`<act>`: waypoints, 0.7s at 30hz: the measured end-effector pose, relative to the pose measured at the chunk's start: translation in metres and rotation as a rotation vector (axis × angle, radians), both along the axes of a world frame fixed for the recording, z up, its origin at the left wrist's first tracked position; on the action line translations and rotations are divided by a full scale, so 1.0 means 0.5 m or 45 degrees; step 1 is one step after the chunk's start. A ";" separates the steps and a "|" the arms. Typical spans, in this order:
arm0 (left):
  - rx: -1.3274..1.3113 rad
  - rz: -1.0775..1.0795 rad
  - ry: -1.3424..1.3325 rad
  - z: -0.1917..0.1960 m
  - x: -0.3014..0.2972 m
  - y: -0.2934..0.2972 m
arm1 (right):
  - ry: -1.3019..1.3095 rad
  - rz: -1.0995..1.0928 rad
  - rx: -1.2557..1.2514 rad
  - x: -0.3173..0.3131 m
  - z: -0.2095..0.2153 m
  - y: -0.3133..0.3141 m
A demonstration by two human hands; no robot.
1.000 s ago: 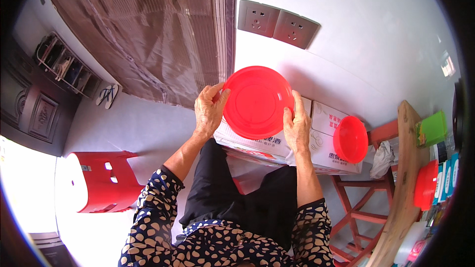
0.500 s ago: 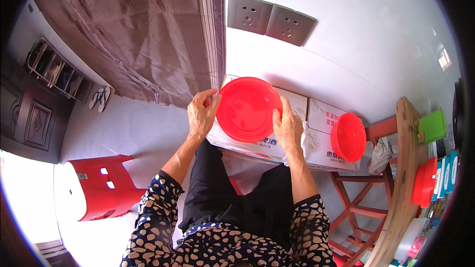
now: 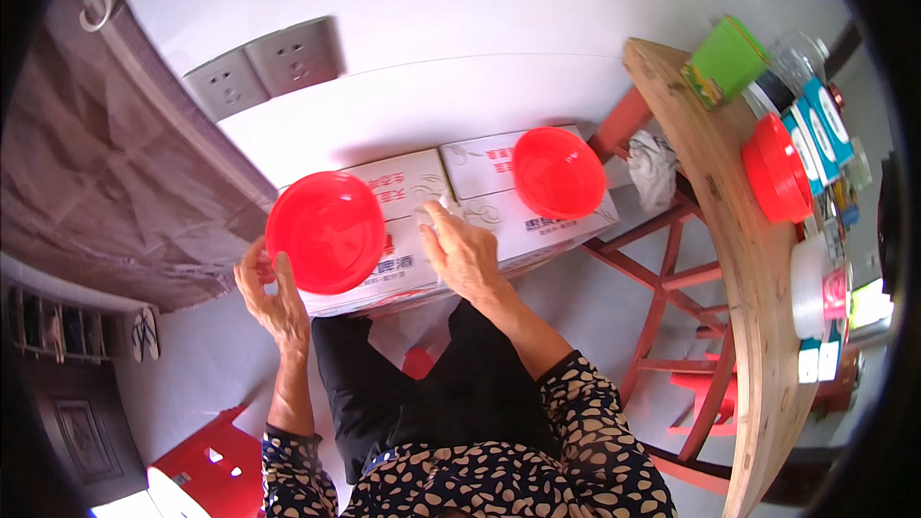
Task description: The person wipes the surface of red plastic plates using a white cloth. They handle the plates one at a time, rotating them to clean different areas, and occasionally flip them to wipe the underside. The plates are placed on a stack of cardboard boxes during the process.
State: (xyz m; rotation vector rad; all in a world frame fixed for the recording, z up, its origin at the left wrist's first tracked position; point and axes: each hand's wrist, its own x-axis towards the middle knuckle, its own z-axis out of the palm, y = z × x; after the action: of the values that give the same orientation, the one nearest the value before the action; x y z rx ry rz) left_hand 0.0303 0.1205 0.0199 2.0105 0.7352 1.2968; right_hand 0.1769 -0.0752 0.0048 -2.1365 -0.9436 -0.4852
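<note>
My left hand (image 3: 271, 297) grips the near left rim of a red plastic bowl (image 3: 328, 230), thumb on the near side and fingers round the outer wall. The bowl's inside faces up and nothing shows in it. My right hand (image 3: 465, 251) is closed over a thin, white, crumpled piece (image 3: 422, 215), seen only in part; whether it is cloth, tissue or plastic I cannot tell. Under both hands lie white printed cardboard boxes (image 3: 408, 182). A second red bowl (image 3: 558, 173) sits on the right-hand box, apart from my hands.
At right, a wooden table (image 3: 710, 192) carries a green container (image 3: 726, 62), stacked red bowls (image 3: 777, 170) and blue-and-white packs (image 3: 817, 132). A red wooden stool frame (image 3: 662, 278) stands beneath. A grey cloth (image 3: 652, 170) hangs beside it. A brown curtain (image 3: 106, 153) hangs at left, a red plastic stool (image 3: 216, 465) lower left.
My right hand has left the bowl and closed on the white piece over the boxes. The left hand keeps the bowl. The whole view has swung to the right.
</note>
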 end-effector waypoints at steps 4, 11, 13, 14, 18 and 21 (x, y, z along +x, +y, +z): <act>0.047 -0.434 0.038 0.039 0.031 -0.118 | 0.047 -0.225 0.147 0.046 0.020 -0.149; -0.659 -1.045 0.191 -0.032 0.158 -0.266 | 0.103 -0.768 0.087 0.207 -0.017 -0.389; -0.924 -1.137 0.255 -0.048 0.201 -0.290 | 0.248 -0.799 0.002 0.242 -0.020 -0.406; -0.958 -1.139 0.283 -0.047 0.224 -0.303 | 0.318 -0.814 -0.041 0.258 -0.021 -0.411; -1.002 -1.079 0.366 -0.054 0.324 -0.339 | 0.490 -0.831 -0.049 0.311 -0.031 -0.398; -0.958 -0.971 0.386 -0.060 0.394 -0.356 | 0.576 -0.859 -0.134 0.329 -0.020 -0.395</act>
State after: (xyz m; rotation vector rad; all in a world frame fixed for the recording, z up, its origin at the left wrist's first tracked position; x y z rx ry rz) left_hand 0.2270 -0.0576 -0.0101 1.5895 0.4081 0.2127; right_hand 0.3415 -0.2726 -0.0051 -2.4887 0.0197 -0.2441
